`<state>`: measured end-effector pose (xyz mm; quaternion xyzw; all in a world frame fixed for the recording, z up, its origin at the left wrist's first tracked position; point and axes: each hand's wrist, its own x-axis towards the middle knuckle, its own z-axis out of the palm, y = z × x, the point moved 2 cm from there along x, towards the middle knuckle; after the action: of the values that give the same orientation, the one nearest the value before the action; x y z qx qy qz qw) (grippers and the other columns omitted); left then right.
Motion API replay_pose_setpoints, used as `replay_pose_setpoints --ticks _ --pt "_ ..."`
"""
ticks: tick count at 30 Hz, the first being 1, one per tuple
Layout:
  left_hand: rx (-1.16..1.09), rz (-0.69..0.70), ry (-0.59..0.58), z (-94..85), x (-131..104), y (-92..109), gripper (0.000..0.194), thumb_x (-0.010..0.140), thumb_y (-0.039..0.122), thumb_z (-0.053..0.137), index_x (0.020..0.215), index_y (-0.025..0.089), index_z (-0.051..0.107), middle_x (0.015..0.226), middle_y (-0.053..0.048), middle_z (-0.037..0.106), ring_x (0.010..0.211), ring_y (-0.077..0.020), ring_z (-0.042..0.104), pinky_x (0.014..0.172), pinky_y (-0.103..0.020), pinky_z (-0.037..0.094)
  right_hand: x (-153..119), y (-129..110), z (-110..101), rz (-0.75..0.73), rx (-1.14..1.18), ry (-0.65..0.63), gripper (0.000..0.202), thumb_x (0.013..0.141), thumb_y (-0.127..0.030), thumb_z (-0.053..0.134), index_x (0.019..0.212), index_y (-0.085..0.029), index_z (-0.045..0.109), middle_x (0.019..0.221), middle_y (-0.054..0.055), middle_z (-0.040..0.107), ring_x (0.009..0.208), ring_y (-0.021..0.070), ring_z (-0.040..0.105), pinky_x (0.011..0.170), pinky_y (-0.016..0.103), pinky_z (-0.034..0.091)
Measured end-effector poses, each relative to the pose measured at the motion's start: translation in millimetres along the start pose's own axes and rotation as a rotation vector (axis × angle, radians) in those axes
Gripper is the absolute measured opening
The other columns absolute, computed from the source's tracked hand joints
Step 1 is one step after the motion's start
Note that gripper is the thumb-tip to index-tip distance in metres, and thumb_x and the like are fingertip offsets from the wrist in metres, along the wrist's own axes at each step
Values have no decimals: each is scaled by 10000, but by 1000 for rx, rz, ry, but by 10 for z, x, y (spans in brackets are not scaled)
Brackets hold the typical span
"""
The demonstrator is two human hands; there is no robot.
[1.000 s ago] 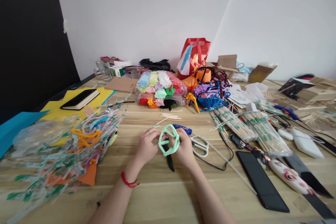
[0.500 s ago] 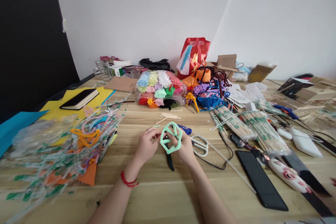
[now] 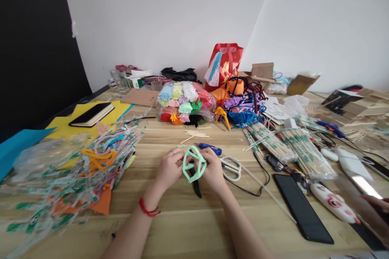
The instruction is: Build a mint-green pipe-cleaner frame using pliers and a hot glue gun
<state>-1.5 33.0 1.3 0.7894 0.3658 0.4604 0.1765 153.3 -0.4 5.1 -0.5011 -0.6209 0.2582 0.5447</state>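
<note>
A light green frame of bent pipe cleaners (image 3: 191,179), roughly polygon-shaped with bars crossing it, is held up between both hands above the table. My left hand (image 3: 169,168) pinches its left side, fingertips closed together. On the opposite side my right hand (image 3: 214,170) grips the frame, its fingertips partly behind the bars. Below the frame lies a dark curved tool or handle (image 3: 197,189), partly covered. A blue pen-like item (image 3: 212,148) rests just beyond my right hand. White-handled scissors (image 3: 231,169) lie to its right.
Wrappers and pipe cleaner pieces (image 3: 100,158) pile up at left. Bagged pipe cleaners (image 3: 185,103) stand at the back, near a red bag (image 3: 226,62). Stick packs (image 3: 306,153) and a black phone (image 3: 302,208) lie right. Another person's hand (image 3: 377,201) enters at the right edge.
The green frame has turned and shifted slightly left and down, and my right fingers no longer show through its middle. The other person's hand has come further in, beside a lit screen.
</note>
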Motion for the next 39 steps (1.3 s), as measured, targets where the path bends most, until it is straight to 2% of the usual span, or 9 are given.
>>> replay_pose_setpoints --ticks 8,14,20,23,26,29,34,37,39 --pt "-73 -32 -12 11 6 35 101 809 246 602 749 197 667 745 -41 646 744 -171 601 689 -288 484 -3 10 1 18 -9 40 81 704 -195 614 631 -188 647 734 21 535 674 163 523 625 275 405" --pt "-204 -135 41 6 10 19 139 817 252 576 744 178 668 785 -58 651 718 -158 595 622 -262 483 12 3 -11 183 208 26 130 745 -294 639 689 -180 661 739 14 572 675 153 523 627 267 411" --pt "-621 -444 53 -14 47 37 239 788 373 613 836 157 703 821 -58 678 730 -155 593 648 -263 468 24 76 18 454 779 59 172 709 -353 685 713 -186 641 512 -37 493 473 108 424 476 238 364" --pt "-884 -608 96 -4 44 35 283 753 389 656 863 133 711 788 -55 672 672 -125 559 627 -245 433 22 56 21 498 946 85 160 702 -333 696 743 -185 652 559 -22 527 478 101 420 469 232 373" --pt "-1083 -689 135 0 42 43 269 696 359 725 800 111 706 742 -48 653 673 -115 546 642 -243 411 21 26 22 515 1022 72 167 684 -322 718 749 -185 649 597 -20 539 478 87 405 465 225 369" --pt "-1285 -680 128 -21 51 64 221 646 298 780 698 122 658 671 -8 592 643 -96 504 604 -235 380 26 7 22 501 1042 33 171 654 -303 749 702 -189 631 600 -29 515 480 79 388 466 220 361" --pt "-1712 -596 -54 -78 61 136 356 574 312 833 594 149 517 597 48 436 560 -79 404 543 -233 339 23 -35 29 499 1001 -24 164 649 -295 764 655 -209 623 550 -37 470 488 94 376 473 226 341" --pt "-1823 -587 -99 -108 54 177 414 533 331 852 559 156 477 555 58 378 536 -84 377 540 -239 340 18 -54 42 506 974 -52 169 664 -311 755 642 -209 622 543 -32 466 496 103 379 484 237 344" --pt "-1845 -593 -85 -124 52 197 448 568 381 826 516 157 442 526 56 343 524 -88 365 534 -243 339 15 -53 50 509 980 -63 173 654 -316 760 659 -208 624 549 -31 471 495 103 376 483 239 345"
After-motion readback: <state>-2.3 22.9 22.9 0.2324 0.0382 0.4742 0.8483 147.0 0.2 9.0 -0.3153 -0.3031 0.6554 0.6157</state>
